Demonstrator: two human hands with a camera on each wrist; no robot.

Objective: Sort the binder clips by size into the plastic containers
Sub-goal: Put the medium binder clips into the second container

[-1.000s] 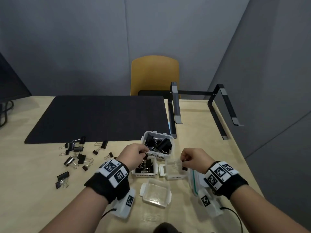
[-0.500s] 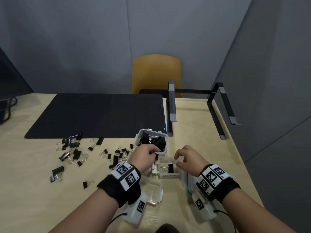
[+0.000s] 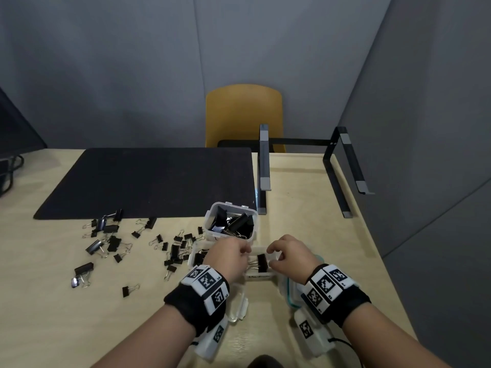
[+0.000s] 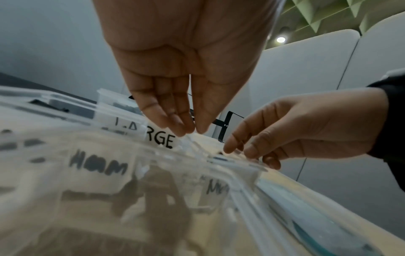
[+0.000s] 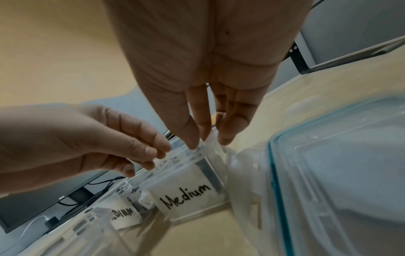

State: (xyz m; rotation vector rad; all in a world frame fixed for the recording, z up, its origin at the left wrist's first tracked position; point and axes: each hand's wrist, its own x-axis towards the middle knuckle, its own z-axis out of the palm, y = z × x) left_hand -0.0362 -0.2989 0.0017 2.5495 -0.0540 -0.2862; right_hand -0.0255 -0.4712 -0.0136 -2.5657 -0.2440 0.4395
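A black binder clip [image 3: 262, 261] lies in the clear container labelled Medium [image 5: 186, 192], its wire handles pointing left. My left hand [image 3: 245, 252] hovers at that container's left edge with thumb and fingertips [image 4: 186, 129] together beside the handles; whether they pinch them is hidden. My right hand [image 3: 271, 257] pinches the container's right rim between thumb and fingers [image 5: 225, 136]. Behind stands the Large container [image 3: 230, 208], holding big clips. A third container [image 3: 194, 251] with clips sits under my left wrist. Several loose clips [image 3: 111, 243] lie scattered to the left.
A clear lid [image 3: 237, 306] and a teal-sealed lid [image 3: 289, 288] lie in front of the containers. A black mat [image 3: 148, 181] covers the table's back. A black metal stand [image 3: 265, 168] rises at the back right, with a yellow chair [image 3: 243, 115] behind it.
My left hand moved from the Large container down to the Medium one's left edge. My right hand released a clip into the Medium container and settled on its rim.
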